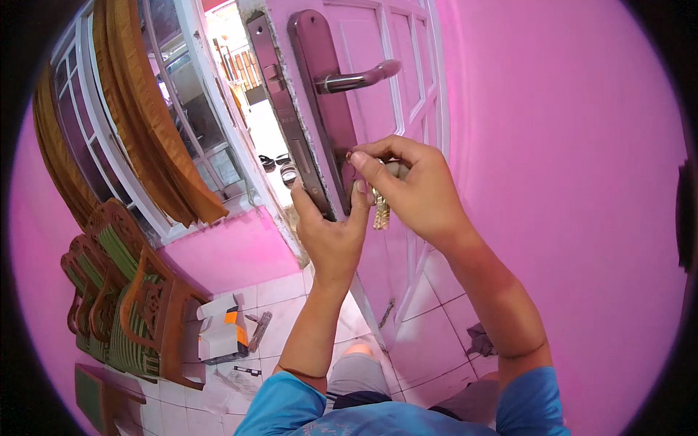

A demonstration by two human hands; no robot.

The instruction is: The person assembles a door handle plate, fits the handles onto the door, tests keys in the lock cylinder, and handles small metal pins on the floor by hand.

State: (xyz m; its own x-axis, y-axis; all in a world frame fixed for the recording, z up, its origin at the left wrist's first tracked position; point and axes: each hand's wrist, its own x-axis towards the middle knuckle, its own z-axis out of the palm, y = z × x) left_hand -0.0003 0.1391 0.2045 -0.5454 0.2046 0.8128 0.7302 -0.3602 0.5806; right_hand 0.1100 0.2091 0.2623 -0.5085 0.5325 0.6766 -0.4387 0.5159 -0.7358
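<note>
A pink door stands ajar, with a metal handle plate (323, 94) and a lever handle (360, 78) on its face. The lock faceplate (287, 109) runs down the door's edge. My right hand (411, 185) pinches a small key at the lower part of the handle plate, and a bunch of keys (381, 211) hangs beneath its fingers. Lower down, my left hand (331, 232) straddles the door edge, thumb on the plate's bottom end and fingers on the other side.
At the left stand carved wooden chairs (153, 305) with striped cushions. An opened box (222, 334) lies on the tiled floor beside a metal handle part (259, 330). Brown curtains (138, 116) hang by the window. Footwear (287, 171) shows beyond the doorway.
</note>
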